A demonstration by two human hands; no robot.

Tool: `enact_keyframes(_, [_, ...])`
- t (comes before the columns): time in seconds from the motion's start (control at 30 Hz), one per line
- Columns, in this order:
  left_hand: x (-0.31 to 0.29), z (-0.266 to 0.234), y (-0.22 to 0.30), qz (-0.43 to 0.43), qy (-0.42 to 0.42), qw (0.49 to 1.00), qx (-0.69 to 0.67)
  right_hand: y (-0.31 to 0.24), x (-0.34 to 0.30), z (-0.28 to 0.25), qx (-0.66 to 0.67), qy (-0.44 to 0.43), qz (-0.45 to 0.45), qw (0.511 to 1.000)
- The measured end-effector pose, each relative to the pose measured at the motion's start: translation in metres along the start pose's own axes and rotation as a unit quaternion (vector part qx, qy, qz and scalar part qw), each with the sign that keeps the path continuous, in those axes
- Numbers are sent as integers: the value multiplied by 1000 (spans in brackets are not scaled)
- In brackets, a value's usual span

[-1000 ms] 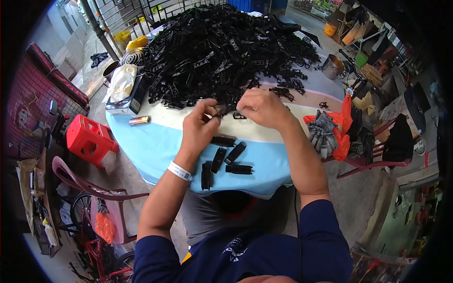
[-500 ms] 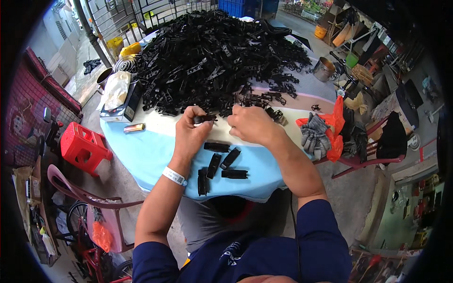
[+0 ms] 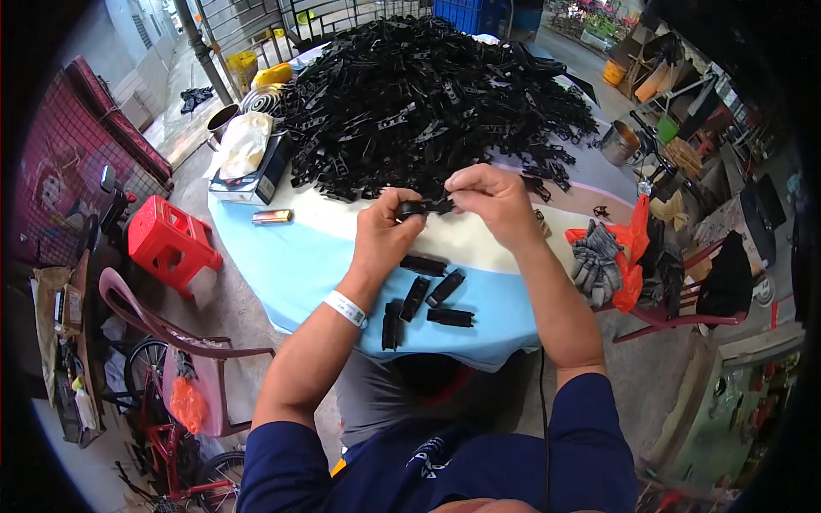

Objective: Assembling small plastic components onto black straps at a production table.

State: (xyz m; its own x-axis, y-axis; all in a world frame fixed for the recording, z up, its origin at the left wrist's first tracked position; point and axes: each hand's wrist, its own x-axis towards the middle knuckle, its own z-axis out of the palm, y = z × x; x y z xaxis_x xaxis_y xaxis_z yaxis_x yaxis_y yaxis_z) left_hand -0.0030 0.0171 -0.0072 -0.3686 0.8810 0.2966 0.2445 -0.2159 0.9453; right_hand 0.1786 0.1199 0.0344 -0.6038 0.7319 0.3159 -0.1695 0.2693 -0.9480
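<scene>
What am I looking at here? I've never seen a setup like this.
There's no machine: these are a person's bare hands, seen from a camera worn on the head, looking down. Its fisheye lens bends straight edges toward the rim. The left hand holds a black part; the right hand's fingertips are at its right end, though their grip is unclear. On the cloth lie a big pile of black parts and, nearer the person, five separate black pieces. A box sits at left, gray gloves at right.
</scene>
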Motion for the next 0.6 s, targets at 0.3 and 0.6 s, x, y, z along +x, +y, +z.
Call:
enact_keyframes(0.3, [-4,2,5,82,15,992,91,16,1,25,55,68,38,995])
enact_keyframes(0.6, [-5,1,2,139,24,982,129,15,2,29,59,100,48,992])
